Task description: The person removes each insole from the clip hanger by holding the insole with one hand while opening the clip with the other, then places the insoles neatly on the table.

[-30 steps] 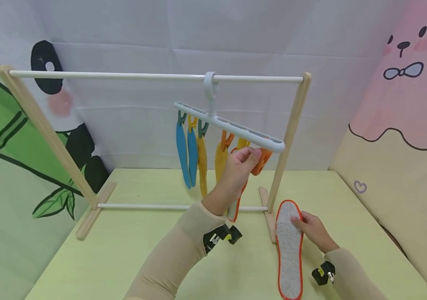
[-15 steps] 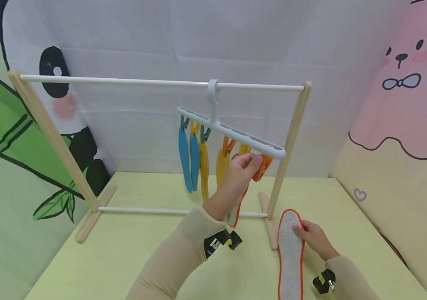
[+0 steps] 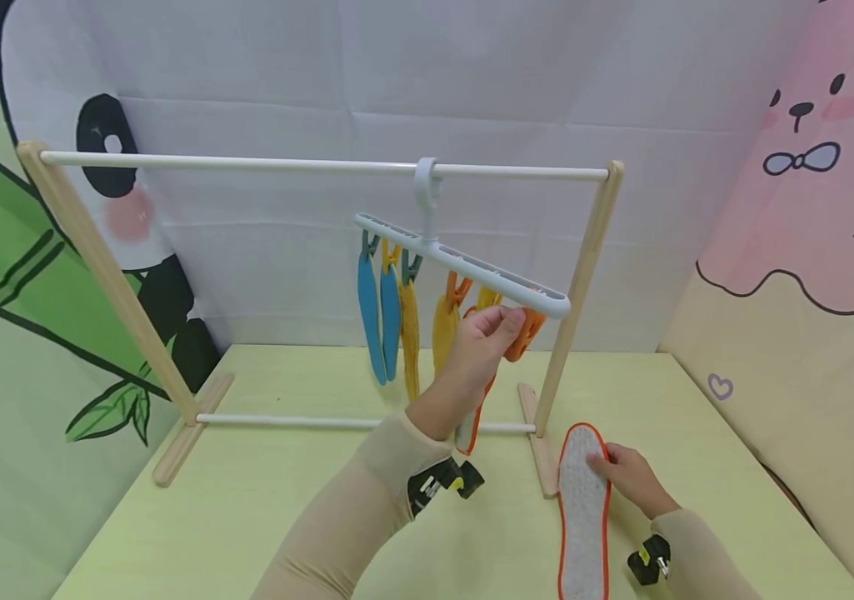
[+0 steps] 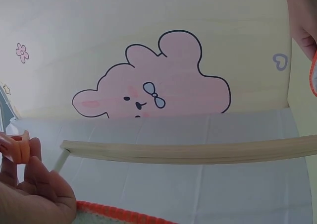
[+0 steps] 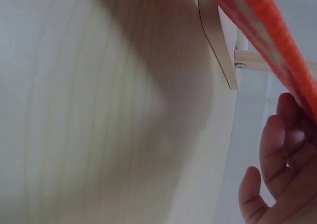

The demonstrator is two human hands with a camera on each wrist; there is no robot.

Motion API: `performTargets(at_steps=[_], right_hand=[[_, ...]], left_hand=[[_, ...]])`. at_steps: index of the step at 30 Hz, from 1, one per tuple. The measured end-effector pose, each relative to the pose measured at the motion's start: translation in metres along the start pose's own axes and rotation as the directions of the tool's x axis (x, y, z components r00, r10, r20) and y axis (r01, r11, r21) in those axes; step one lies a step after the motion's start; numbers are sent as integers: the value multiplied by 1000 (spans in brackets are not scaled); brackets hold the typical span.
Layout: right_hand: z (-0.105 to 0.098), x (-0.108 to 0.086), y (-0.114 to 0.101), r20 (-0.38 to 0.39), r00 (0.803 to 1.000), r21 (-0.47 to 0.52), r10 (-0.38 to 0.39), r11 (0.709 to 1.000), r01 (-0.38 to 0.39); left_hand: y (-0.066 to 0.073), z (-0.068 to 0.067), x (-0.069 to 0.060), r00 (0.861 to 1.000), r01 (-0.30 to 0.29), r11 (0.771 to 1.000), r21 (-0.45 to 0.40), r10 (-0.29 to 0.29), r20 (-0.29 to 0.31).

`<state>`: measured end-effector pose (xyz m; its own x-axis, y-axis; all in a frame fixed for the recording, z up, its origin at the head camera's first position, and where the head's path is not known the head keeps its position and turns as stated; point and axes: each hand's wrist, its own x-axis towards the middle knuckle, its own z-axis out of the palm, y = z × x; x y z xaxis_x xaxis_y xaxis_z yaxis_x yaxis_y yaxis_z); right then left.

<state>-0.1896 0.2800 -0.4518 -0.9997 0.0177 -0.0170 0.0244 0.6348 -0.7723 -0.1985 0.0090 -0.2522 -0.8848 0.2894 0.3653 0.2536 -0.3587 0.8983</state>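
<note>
"One grey insole (image 3: 584, 508) seems left unhung; where have we got it?"

"Nearest us, over the table (image 3: 247, 492): our right hand (image 3: 635, 477) pinches its side."

"And our left hand (image 3: 471, 358)?"

"Farther up, gripping the orange clip (image 3: 527, 333) at the hanger's (image 3: 486, 273) near end. That clip looks empty to us."

"So what's done?"

"Beyond it, another grey insole (image 3: 467, 435), two yellow insoles (image 3: 445, 329), then two blue insoles (image 3: 371, 325) already hang."

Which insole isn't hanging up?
The grey, orange-edged insole in the right hand. The blue insoles, the yellow ones and another orange-edged one all hang below the pale hanger.
</note>
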Motion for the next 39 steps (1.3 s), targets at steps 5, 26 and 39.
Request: performTargets(at_steps=[5, 26, 39], right_hand=[[-1, 0, 2, 24, 1000, -41, -9, 999, 10], [-9, 1, 17, 82, 997, -86, 4, 996, 3], [-11, 3, 19, 105, 994, -165, -14, 986, 31]], left_hand=[[-1, -1, 1, 1000, 14, 1000, 19, -14, -9], [0, -1, -1, 999, 41, 999, 35, -40, -10], [-1, -3, -1, 998, 59, 997, 55, -60, 1]])
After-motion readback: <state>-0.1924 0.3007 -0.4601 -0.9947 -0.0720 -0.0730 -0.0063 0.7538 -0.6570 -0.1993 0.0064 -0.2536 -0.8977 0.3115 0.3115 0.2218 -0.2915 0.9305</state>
